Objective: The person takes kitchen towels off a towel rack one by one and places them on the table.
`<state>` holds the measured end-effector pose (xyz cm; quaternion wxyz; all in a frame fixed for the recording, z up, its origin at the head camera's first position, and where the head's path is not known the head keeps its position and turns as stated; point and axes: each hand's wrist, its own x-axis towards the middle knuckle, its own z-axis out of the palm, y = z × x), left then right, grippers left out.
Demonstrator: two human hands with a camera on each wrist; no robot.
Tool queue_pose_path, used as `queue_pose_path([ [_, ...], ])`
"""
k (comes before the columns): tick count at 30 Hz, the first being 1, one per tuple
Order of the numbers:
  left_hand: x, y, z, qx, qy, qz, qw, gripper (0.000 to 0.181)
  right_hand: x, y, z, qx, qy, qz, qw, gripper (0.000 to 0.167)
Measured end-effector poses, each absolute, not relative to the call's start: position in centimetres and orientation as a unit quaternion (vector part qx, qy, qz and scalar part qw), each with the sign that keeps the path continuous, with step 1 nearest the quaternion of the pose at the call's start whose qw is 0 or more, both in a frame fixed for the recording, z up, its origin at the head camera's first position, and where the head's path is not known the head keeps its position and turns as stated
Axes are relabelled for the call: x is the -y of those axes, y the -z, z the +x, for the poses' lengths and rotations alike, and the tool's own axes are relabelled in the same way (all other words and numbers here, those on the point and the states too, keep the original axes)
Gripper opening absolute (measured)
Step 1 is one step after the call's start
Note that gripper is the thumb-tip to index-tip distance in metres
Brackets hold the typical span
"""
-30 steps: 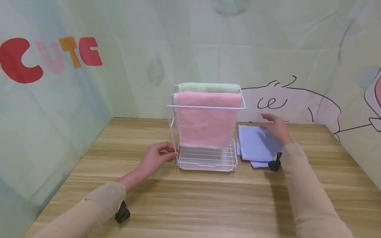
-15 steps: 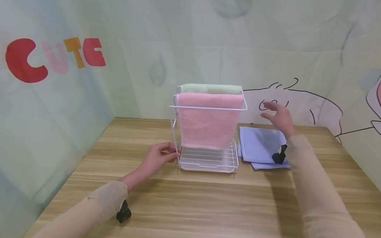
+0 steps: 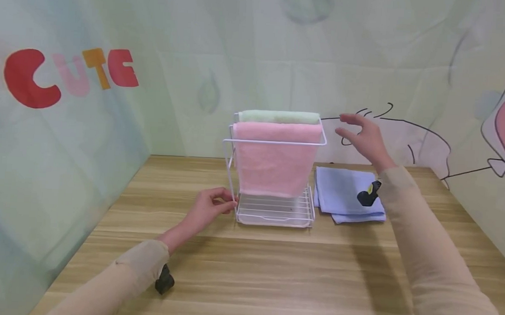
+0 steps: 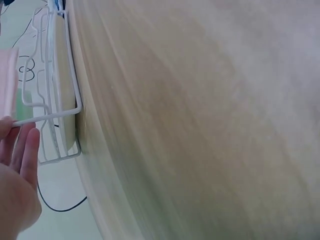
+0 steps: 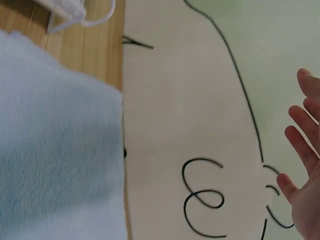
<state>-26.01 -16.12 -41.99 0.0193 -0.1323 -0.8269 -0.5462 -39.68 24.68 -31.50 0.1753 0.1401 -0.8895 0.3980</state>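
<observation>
A white wire rack (image 3: 275,218) stands on the table with a pink towel (image 3: 275,161) over a front bar and a pale green towel (image 3: 280,116) behind it. The left hand (image 3: 204,209) pinches the rack's left front upright near its base; the left wrist view shows thumb and fingers of the left hand (image 4: 19,170) on the white wire (image 4: 62,114). Raised in the air right of the rack, the right hand (image 3: 367,138) is empty, thumb and fingers apart. Below it lie folded blue towels (image 3: 345,193). In the right wrist view the right hand (image 5: 305,155) has spread fingers.
The wood-grain table (image 3: 263,282) extends in front of the rack. Printed fabric walls (image 3: 223,56) stand behind and on both sides, with coloured letters at the left. Each wrist carries a small black camera, the right one (image 3: 368,194) appearing over the blue towels.
The right hand has risen from over the blue towels, higher than the table's back edge, and lately moved slightly left. The left hand keeps its hold on the rack.
</observation>
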Motion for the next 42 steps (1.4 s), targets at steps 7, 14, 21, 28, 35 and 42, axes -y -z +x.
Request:
queue_pose_path([
  [7,16.4,41.9,-26.5,0.829,0.542,-0.139,0.009,0.016,-22.9,29.6,-38.9,0.87,-0.428,0.158,0.186,0.051],
  [14,16.4,42.0,-26.5,0.84,0.522,-0.146,0.008,0.015,-21.1,27.9,-37.6,0.857,-0.443,0.18,0.193,0.05],
  [21,16.2,42.0,-26.7,0.837,0.524,-0.158,0.02,0.013,-19.0,26.1,-36.1,0.839,-0.455,0.216,0.206,0.043],
  [28,16.4,42.0,-26.5,0.835,0.524,-0.163,0.026,0.015,-16.7,24.9,-35.1,0.822,-0.441,0.285,0.218,0.037],
  [35,16.4,42.0,-26.3,0.84,0.52,-0.152,0.022,0.013,-15.3,24.3,-34.3,0.829,-0.399,0.326,0.215,0.036],
  [42,16.3,42.0,-26.3,0.841,0.52,-0.148,0.026,0.011,-14.6,23.7,-33.7,0.833,-0.38,0.359,0.18,0.039],
])
